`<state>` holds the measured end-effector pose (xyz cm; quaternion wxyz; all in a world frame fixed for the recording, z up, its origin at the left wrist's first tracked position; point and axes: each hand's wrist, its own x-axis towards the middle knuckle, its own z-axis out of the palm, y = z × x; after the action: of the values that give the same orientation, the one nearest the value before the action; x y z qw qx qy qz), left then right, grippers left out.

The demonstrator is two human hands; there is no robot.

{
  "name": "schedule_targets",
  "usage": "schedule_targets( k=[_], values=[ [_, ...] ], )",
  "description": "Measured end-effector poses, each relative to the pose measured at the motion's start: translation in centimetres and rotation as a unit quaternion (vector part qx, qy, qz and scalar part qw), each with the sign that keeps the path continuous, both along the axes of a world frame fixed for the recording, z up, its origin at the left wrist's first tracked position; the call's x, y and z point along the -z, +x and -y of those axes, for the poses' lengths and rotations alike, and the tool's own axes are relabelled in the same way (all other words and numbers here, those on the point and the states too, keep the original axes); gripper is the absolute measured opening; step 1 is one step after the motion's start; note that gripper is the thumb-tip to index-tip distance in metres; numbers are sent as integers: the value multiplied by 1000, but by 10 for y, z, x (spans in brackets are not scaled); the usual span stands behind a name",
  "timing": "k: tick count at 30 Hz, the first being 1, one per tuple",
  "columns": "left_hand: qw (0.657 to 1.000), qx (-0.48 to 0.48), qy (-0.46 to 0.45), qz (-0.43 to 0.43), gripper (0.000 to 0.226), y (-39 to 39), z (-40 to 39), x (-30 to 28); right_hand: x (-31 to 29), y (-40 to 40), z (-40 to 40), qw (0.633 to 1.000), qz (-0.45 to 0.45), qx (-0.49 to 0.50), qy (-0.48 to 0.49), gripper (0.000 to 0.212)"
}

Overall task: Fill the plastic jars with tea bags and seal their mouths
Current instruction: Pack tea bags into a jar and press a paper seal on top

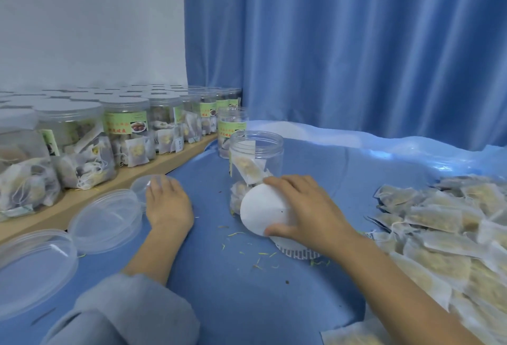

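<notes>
The right hand (304, 207) pinches a round white seal disc (264, 208) between curled fingers and thumb, right in front of an open clear plastic jar (255, 158) that stands on the blue surface (233, 289) with a few tea bags inside. The left hand (167, 204) lies flat, fingers straight, fingertips on a clear lid (145, 184). A heap of tea bags (444, 229) lies to the right, filled lidded jars (109, 136) lined along the left

Jar labels (125, 124): print illegible
</notes>
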<state>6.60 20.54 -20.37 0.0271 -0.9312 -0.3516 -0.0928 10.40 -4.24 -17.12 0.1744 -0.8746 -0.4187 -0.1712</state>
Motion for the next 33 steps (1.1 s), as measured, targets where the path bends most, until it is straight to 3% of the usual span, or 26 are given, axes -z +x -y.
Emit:
schedule_targets(
  k=[7, 10, 13, 16, 18, 20, 22, 25, 27, 30, 33],
  values=[
    [995, 12, 57, 76, 36, 1, -9, 5, 4, 10, -2, 1000, 7, 9, 23, 70],
    [978, 38, 26, 205, 22, -3, 0, -3, 2, 12, -4, 997, 60, 16, 42, 69],
    [903, 68, -43, 423, 32, -8, 18, -13, -1, 8, -6, 989, 63, -10, 131, 60],
    [804, 165, -34, 571, 35, -15, 43, -23, -6, -2, -9, 962, -83, -22, 258, 64],
    [737, 261, 46, 622, 33, -18, 56, -28, -8, -5, -11, 926, -197, -17, 322, 61],
    [678, 353, 99, 637, 30, -18, 66, -30, -9, -6, -12, 888, -293, -44, 351, 45],
    [653, 398, 89, 638, 29, -17, 78, -31, -11, -5, -11, 832, -378, -97, 393, 29],
    [658, 334, -25, 674, 32, -25, 98, -35, -19, -6, -6, 773, -421, -166, 445, 22],
    [616, 272, -180, 717, 30, -30, 109, -42, -26, -7, -3, 771, -400, -194, 457, 18],
    [477, 270, -456, 701, 27, -33, 112, -52, -39, -13, -3, 798, -322, -199, 469, 22],
    [446, 251, -561, 651, 29, -34, 113, -55, -47, -22, -5, 875, -141, -129, 445, 22]
  ],
)
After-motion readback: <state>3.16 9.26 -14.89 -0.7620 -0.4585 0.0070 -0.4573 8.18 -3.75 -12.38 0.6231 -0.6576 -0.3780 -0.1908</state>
